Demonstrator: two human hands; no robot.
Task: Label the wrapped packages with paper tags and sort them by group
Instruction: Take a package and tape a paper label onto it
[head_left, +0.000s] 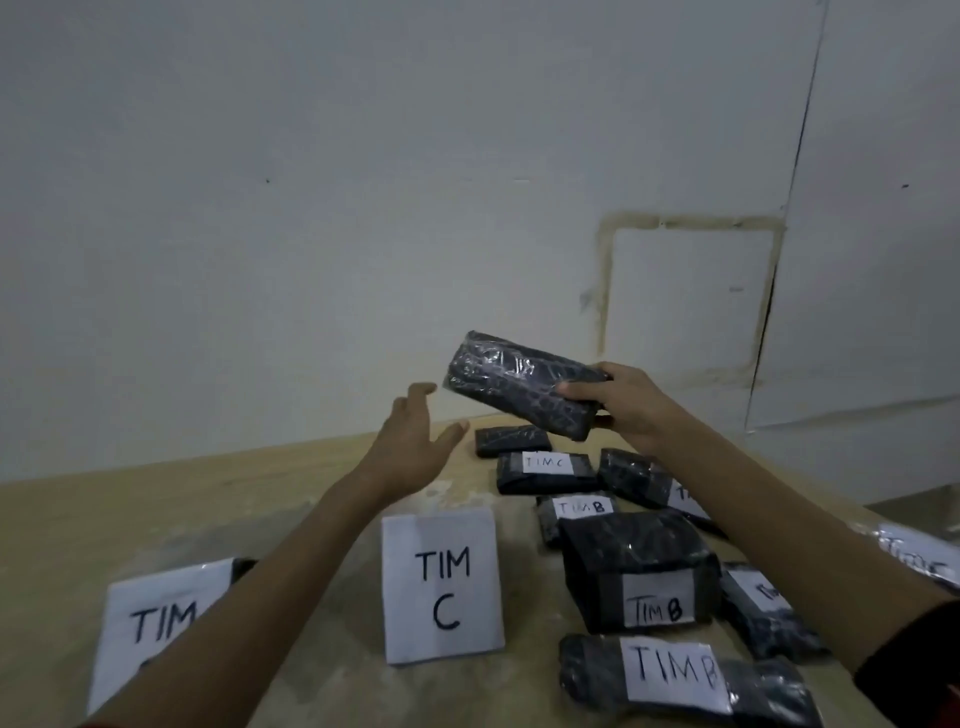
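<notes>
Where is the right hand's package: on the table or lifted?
Lifted. The right hand grips one end of the package, holding it tilted in the air, clear of the table.

Both arms extended forward; left grip (415, 447) fingers spread, relaxed; right grip (631, 408) clutching wrapped package (514, 382) end.

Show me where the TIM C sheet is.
Head view, lower centre: the TIM C sheet lies on the table, between a half-covered TIM sheet on its left and TIM B packages on its right.
</notes>
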